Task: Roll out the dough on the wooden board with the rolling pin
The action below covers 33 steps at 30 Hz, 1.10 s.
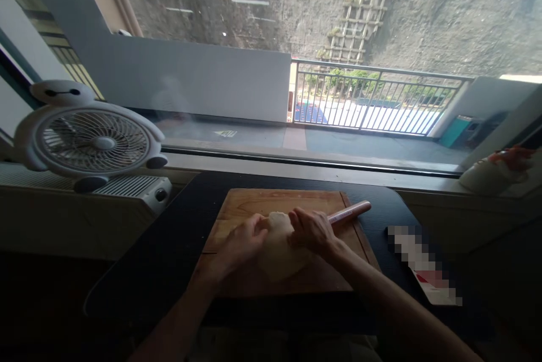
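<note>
Spreading over the middle of a wooden board [243,206] on the dark table [161,263] in the head view, a pale sheet of what looks like dough [283,254] lies between both hands. The left hand [249,233] has its fingers curled at the far left edge; the right hand [313,230] is loosely bent at the far right, a rolling pin [358,209] jutting from behind it (whether either pinches anything, I cannot tell). It should handle light, soft and easily stretched, best supported broadly along its rim. Lettering [340,216] on the pin is too small to read.
</note>
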Each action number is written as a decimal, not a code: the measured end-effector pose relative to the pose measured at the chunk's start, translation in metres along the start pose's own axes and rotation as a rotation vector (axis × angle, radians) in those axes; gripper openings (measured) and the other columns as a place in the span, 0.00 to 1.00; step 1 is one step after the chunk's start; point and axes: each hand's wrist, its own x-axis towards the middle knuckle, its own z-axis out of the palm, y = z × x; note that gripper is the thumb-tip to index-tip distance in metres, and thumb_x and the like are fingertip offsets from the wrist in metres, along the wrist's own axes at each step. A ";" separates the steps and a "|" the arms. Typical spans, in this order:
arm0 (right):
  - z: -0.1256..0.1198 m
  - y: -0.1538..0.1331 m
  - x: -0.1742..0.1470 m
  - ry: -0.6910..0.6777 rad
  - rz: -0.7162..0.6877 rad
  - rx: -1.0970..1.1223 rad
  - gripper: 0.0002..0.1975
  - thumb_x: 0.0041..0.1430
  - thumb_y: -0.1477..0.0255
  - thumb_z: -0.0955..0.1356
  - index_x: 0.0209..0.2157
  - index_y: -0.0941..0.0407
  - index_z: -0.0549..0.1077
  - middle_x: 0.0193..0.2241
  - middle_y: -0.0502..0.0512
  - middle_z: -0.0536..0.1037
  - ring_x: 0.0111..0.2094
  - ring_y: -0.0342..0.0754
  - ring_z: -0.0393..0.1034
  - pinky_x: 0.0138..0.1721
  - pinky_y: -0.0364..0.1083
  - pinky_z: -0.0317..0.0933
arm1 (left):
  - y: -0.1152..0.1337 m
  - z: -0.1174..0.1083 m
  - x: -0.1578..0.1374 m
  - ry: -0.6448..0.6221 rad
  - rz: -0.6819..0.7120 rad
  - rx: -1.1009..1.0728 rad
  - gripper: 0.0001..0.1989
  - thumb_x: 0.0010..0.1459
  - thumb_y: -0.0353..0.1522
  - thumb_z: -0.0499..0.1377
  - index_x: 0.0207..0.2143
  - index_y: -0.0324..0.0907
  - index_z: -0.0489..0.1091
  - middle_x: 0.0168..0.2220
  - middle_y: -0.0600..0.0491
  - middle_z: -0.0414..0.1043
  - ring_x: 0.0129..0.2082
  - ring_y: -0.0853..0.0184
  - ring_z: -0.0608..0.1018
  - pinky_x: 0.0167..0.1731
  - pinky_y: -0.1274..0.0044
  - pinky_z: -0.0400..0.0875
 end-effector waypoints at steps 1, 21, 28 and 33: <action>0.002 -0.001 0.000 0.007 -0.008 0.006 0.19 0.66 0.64 0.52 0.31 0.53 0.69 0.25 0.49 0.74 0.28 0.43 0.68 0.31 0.42 0.52 | -0.004 0.002 0.002 0.068 -0.007 0.049 0.13 0.54 0.37 0.53 0.41 0.43 0.68 0.34 0.51 0.75 0.34 0.64 0.77 0.35 0.74 0.68; 0.022 -0.025 0.067 -0.032 0.057 0.143 0.21 0.64 0.57 0.53 0.52 0.51 0.64 0.50 0.54 0.67 0.57 0.49 0.50 0.54 0.51 0.48 | -0.012 0.024 -0.003 0.337 -0.030 0.114 0.22 0.54 0.33 0.52 0.52 0.44 0.62 0.34 0.52 0.75 0.32 0.63 0.76 0.37 0.70 0.68; 0.015 -0.027 0.012 0.029 0.037 0.103 0.19 0.64 0.61 0.54 0.52 0.51 0.64 0.53 0.52 0.66 0.61 0.51 0.43 0.58 0.52 0.42 | -0.015 0.024 -0.002 0.355 -0.024 0.065 0.21 0.53 0.33 0.52 0.51 0.45 0.63 0.40 0.51 0.75 0.35 0.62 0.76 0.37 0.71 0.70; 0.014 -0.025 -0.011 0.052 0.029 0.050 0.19 0.64 0.63 0.54 0.52 0.50 0.65 0.56 0.51 0.62 0.62 0.52 0.39 0.60 0.53 0.36 | -0.016 0.025 -0.001 0.358 -0.027 0.048 0.21 0.53 0.33 0.52 0.51 0.45 0.63 0.44 0.50 0.74 0.41 0.61 0.76 0.42 0.70 0.69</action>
